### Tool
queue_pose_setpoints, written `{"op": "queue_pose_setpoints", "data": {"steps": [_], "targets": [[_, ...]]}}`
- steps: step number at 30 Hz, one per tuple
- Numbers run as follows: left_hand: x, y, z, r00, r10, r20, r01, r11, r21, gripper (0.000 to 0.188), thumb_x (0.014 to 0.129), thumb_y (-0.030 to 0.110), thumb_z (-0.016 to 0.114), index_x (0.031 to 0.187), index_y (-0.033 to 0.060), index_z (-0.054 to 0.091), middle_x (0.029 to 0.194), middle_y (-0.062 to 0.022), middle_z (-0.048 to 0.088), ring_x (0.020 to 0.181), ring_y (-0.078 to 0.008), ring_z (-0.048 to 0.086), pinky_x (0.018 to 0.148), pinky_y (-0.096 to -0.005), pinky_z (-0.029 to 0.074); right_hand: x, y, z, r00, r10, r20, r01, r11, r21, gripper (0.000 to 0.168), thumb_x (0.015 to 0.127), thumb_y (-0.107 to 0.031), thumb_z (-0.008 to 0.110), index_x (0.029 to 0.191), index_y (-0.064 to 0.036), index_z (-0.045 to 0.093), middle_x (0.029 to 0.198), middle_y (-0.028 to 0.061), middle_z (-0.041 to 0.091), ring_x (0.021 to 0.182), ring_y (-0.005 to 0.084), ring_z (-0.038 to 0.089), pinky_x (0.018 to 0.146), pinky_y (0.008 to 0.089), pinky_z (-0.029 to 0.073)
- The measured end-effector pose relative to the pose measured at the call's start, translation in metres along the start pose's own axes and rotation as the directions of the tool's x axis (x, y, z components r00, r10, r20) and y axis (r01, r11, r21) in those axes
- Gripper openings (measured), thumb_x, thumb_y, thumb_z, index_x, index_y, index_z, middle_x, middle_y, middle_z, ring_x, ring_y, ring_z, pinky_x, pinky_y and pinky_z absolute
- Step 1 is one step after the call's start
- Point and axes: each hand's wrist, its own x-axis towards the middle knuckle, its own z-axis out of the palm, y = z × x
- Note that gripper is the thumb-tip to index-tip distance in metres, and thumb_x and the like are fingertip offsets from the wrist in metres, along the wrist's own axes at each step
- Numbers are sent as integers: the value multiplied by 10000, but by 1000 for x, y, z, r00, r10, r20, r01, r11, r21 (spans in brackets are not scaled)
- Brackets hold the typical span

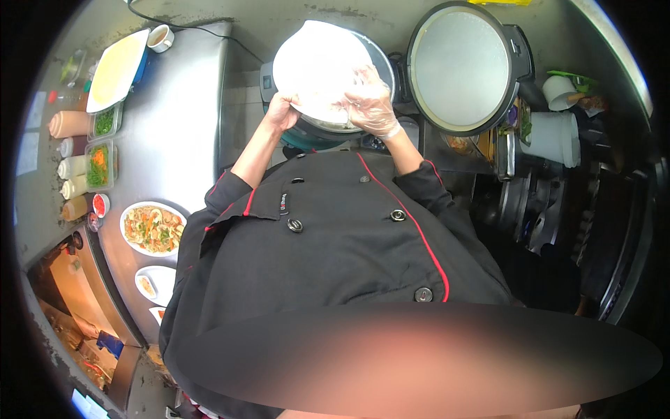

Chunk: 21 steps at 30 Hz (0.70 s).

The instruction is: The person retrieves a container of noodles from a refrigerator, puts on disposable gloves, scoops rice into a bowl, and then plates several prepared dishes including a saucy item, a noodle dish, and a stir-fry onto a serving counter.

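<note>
My bare left hand (283,111) grips the lower left edge of a white plate (314,63), its fingers bent at the rim. On the plate's right side rests my right hand (370,102) in a clear plastic glove, fingers curled; glare hides whether it grips the plate or something on it. The plate is over a round rice cooker (386,60) with a dark rim and teal body. The cooker's contents are mostly hidden. Right of it a round lid (460,70) with a pale inner face stands raised.
A steel counter (167,115) on the left holds a noodle dish (153,229), a yellowish tray (116,70), a cup (160,39), sauce bottles (70,124) and tubs of chopped vegetables (101,163). At right stand a white bucket (552,139) and a white container (559,93).
</note>
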Motion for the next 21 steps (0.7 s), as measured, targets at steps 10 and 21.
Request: {"op": "queue_pose_setpoints", "data": {"steps": [10,21], "targets": [[-25,19,-60,994,74,79,-79,995,65,340,593,-39,487,920,-105,555,950,-153,600,895,-238,584,832,-353,469,-8,33,7,808,586,55,-417,504,757,217,761,-69,616,948,40,601,1017,134,586,911,230,578,804,319,460],[-84,57,-77,951,304,-52,-282,927,246,150,594,-83,479,617,65,485,631,-1,495,581,-103,479,567,-248,412,-18,219,77,886,346,308,-269,925,-266,297,712,-285,659,854,-24,647,1131,243,525,1069,343,500,918,392,402]]}}
